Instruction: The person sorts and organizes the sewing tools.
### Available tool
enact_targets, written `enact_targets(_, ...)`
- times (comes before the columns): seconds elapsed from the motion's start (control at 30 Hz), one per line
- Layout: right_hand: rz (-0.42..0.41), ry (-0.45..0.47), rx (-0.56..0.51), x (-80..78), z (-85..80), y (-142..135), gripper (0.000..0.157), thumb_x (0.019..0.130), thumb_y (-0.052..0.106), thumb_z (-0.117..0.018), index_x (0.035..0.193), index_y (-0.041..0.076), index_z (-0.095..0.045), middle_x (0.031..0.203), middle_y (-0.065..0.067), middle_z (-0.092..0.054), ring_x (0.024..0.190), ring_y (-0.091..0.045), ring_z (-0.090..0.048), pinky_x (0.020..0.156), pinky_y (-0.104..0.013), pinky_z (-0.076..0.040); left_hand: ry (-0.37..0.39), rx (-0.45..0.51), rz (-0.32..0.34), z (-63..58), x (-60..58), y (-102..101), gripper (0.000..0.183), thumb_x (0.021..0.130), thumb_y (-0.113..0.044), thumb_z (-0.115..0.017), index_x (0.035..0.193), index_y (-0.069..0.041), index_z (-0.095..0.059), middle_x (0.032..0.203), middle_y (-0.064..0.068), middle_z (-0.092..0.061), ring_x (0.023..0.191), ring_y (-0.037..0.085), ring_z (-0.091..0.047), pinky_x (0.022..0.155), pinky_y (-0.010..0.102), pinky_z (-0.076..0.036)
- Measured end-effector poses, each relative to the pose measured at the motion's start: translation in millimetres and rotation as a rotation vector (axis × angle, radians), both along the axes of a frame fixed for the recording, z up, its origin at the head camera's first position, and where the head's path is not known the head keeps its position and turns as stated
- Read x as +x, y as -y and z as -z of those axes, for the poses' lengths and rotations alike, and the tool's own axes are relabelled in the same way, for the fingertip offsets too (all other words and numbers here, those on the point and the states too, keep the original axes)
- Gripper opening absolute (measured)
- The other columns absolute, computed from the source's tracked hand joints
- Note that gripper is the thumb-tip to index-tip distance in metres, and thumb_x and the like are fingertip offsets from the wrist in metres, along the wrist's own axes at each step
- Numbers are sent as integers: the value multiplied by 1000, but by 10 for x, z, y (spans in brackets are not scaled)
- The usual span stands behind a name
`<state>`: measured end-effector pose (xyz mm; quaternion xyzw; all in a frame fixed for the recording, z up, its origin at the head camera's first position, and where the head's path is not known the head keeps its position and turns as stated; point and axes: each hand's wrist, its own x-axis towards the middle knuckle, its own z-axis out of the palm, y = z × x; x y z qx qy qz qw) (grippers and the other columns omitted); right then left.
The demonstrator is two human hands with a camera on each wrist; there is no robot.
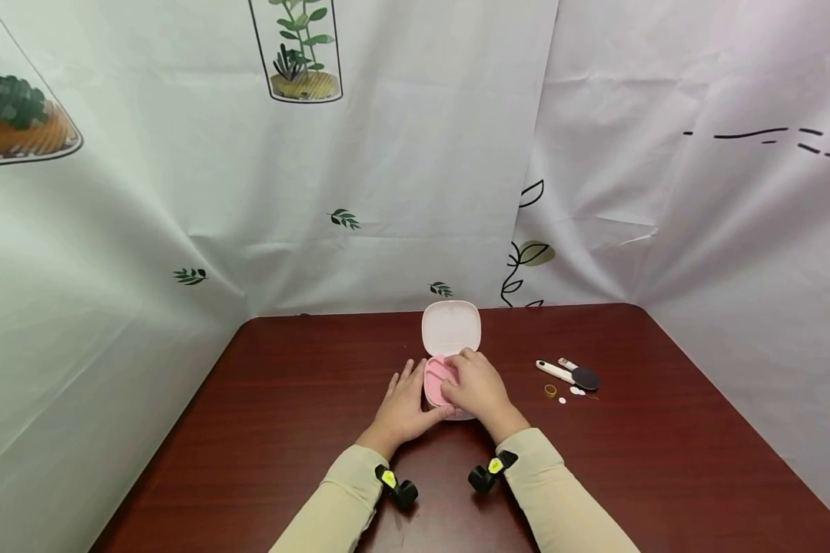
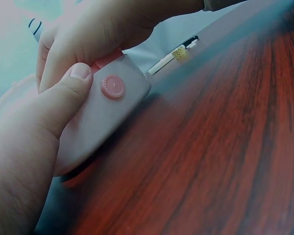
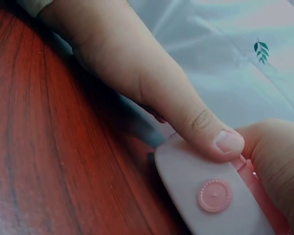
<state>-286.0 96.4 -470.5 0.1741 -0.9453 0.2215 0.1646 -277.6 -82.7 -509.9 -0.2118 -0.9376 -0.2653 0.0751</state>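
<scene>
A small white box stands on the table with its lid raised at the back. On its front is a round pink button. A pink divided tray shows in the box. My left hand holds the box from the left, fingers along that side and thumb over the front edge. Over the tray, my right hand has its fingers curled and appears to pinch it, the index finger near the back and the thumb nearer the front. The right hand hides the tray's right part.
Right of the box lie a white-handled tool with a dark round head, a gold ring and several small white pieces. The dark red wooden table meets a printed white cloth at the back.
</scene>
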Motion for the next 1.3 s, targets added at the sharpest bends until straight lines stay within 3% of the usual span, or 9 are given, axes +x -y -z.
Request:
enact_targets(0.67, -31, -13, -30, -23, 77, -23, 39, 79, 23, -74, 113, 5, -73, 99, -7, -63, 96, -28, -59, 82, -43, -51, -8, -16, 4, -3, 11, -5, 104, 86, -72, -58, 160, -6, -27, 163, 10, -33, 153, 33, -19, 121, 58, -16)
enact_targets(0.9, -90, -92, -139, -73, 14, -233, 27, 84, 18, -76, 109, 8, -72, 98, -4, -64, 85, -20, -56, 78, -39, -51, 1, -21, 5, -19, 11, -4, 102, 86, -73, -58, 159, -7, -29, 162, 11, -35, 154, 33, -19, 121, 58, -15)
enact_targets(1.1, -8, -175, -155, -157, 4, -652, 21, 86, 12, -72, 107, 7, -73, 100, -7, -67, 92, -26, -61, 83, -46, -51, 19, -3, 7, -24, 12, -11, 102, 86, -72, -59, 159, -8, -29, 162, 11, -35, 154, 33, -18, 122, 57, -14)
enact_targets(1.3, 126, -118, -161, -192, 53, -1105, 24, 90, 13, -67, 113, 7, -71, 109, -12, -68, 98, -33, -63, 87, -51, -51, 28, -17, 0, -21, 9, -11, 102, 86, -73, -57, 160, -9, -28, 163, 10, -33, 154, 33, -17, 122, 56, -14)
